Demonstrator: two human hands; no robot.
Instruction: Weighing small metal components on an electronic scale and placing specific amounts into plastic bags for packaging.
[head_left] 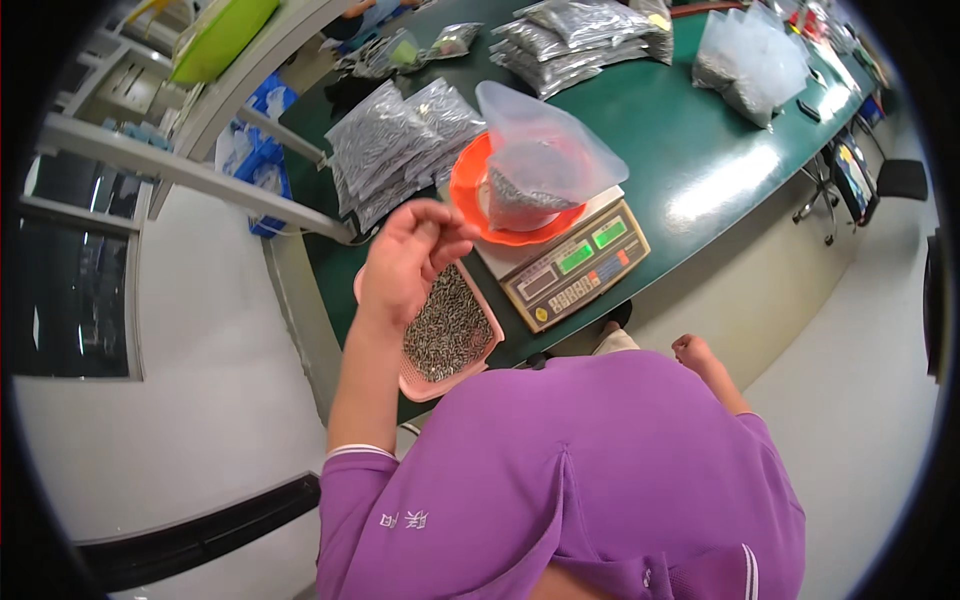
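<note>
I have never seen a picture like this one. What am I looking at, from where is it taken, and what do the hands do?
The picture comes from a wide-angle camera worn on a person's head, looking down, so straight edges look bent. There is no machine, only a person in a purple shirt. The left hand is raised over a pink tray full of small metal parts, with its fingers curled together; whether it holds any parts I cannot tell. The right hand is a closed fist beside the body, away from the green table. On the table a weighing scale carries an orange dish with a clear plastic bag of parts. Filled bags lie behind.
</note>
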